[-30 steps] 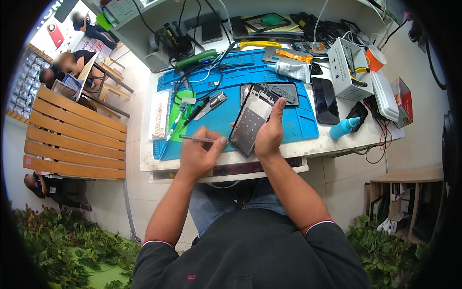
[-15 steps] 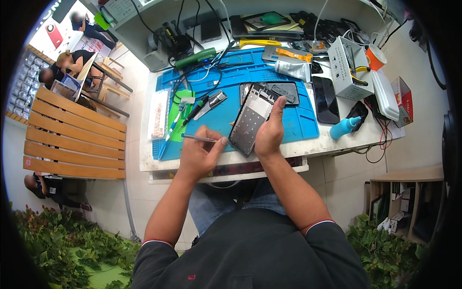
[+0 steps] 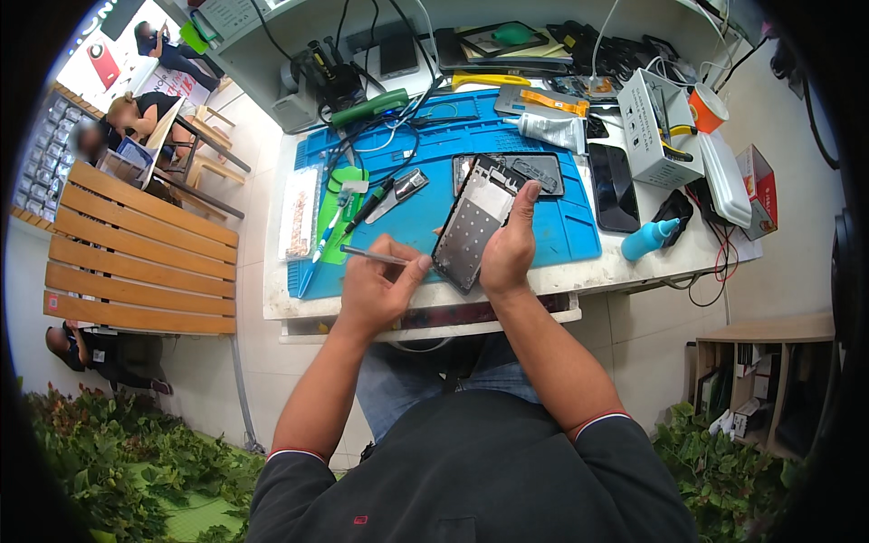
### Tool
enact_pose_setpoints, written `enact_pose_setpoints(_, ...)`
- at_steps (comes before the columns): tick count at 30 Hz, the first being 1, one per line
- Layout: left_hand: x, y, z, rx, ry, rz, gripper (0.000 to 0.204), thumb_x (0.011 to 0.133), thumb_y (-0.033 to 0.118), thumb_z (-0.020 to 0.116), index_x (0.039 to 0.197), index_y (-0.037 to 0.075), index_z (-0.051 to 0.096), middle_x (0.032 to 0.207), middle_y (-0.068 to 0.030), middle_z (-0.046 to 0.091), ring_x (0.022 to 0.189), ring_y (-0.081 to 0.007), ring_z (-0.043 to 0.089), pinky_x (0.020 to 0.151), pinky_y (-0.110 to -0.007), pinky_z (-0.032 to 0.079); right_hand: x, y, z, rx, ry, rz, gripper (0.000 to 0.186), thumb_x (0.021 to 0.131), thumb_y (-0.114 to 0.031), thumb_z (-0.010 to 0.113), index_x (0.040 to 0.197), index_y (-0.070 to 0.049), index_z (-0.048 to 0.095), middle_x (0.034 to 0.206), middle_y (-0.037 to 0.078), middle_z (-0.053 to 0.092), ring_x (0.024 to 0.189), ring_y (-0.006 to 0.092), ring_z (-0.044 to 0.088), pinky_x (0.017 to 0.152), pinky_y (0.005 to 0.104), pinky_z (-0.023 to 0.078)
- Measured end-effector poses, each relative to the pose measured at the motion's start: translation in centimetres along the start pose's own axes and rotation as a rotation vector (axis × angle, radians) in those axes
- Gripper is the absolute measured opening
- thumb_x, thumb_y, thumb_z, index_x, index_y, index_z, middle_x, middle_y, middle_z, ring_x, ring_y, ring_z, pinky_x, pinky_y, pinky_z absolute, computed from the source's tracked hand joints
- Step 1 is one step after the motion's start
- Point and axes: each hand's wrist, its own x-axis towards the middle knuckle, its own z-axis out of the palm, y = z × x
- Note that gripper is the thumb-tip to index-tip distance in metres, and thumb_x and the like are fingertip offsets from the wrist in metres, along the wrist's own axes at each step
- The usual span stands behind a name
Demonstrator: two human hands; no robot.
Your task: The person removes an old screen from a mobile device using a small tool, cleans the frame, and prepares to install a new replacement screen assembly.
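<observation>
My left hand is closed on a thin grey pen-like tool, its inner end by the phone's lower left edge. My right hand grips a dark phone frame with a silver dotted inner plate, tilted above the blue mat. Behind it lies another opened phone part. Left of these on the mat are a black screwdriver, a tapered metal tool, a toothbrush and a green piece.
A black phone, cyan bottle, white box and glue tube crowd the right and back of the desk. Cables and tools fill the rear. Other people are at the left, beside a slatted wooden bench.
Both hands keep nearly the same position and grip on the tool and phone frame, with only very slight shifts. People in the left background move slightly.
</observation>
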Motion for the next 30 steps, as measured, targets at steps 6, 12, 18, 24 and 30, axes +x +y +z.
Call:
enact_pose_setpoints(6,0.1,0.4,0.0,0.043,0.006,-0.017,0.021,0.099,0.014,0.08,0.094,-0.001,0.066,0.087,-0.0087,0.075,0.077,-0.01,0.065,0.071,-0.027,0.052,0.0,-0.1,0.0,0.017,0.001,0.005,0.086,0.106,-0.08,0.027,0.12,-0.004,0.065,0.095,0.011,0.072,0.079,0.0239,0.075,0.073,0.0379,0.065)
enact_pose_setpoints(12,0.0,-0.2,0.2,-0.014,0.021,-0.028,0.02,0.099,0.014,0.08,0.094,-0.001,0.067,0.083,-0.0071,0.074,0.076,-0.0092,0.065,0.069,-0.026,0.051,-0.3,-0.6,0.7,0.009,0.03,-0.014,0.084,0.107,-0.077,0.026,0.119,-0.004,0.065,0.097,0.011,0.072,0.081,0.0229,0.075,0.074,0.0388,0.066)
enact_pose_setpoints(18,0.1,0.4,0.0,0.026,0.001,-0.001,0.021,0.1,0.016,0.079,0.095,0.0,0.066,0.082,-0.006,0.072,0.074,-0.0087,0.062,0.068,-0.025,0.048,-0.2,-0.5,0.1,-0.013,-0.016,-0.015,0.082,0.107,-0.077,0.031,0.129,-0.004,0.062,0.104,0.012,0.072,0.085,0.026,0.074,0.078,0.0435,0.066)
enact_pose_setpoints(24,0.3,0.1,0.1,-0.023,0.059,-0.065,0.019,0.1,0.015,0.078,0.095,0.0,0.067,0.08,-0.0044,0.07,0.072,-0.0089,0.061,0.067,-0.026,0.048,-0.1,-0.5,0.7,0.011,0.039,-0.003,0.085,0.108,-0.076,0.024,0.114,-0.003,0.067,0.094,0.011,0.072,0.079,0.0221,0.075,0.073,0.0366,0.066)
enact_pose_setpoints(30,1.0,1.4,-0.4,0.147,0.001,-0.006,0.016,0.099,0.012,0.078,0.098,0.001,0.066,0.081,-0.0077,0.072,0.072,-0.0138,0.07,0.069,-0.029,0.054,0.2,-0.4,0.2,0.035,0.005,0.001,0.083,0.11,-0.073,0.026,0.118,-0.002,0.067,0.1,0.011,0.072,0.085,0.0203,0.075,0.077,0.0344,0.065)
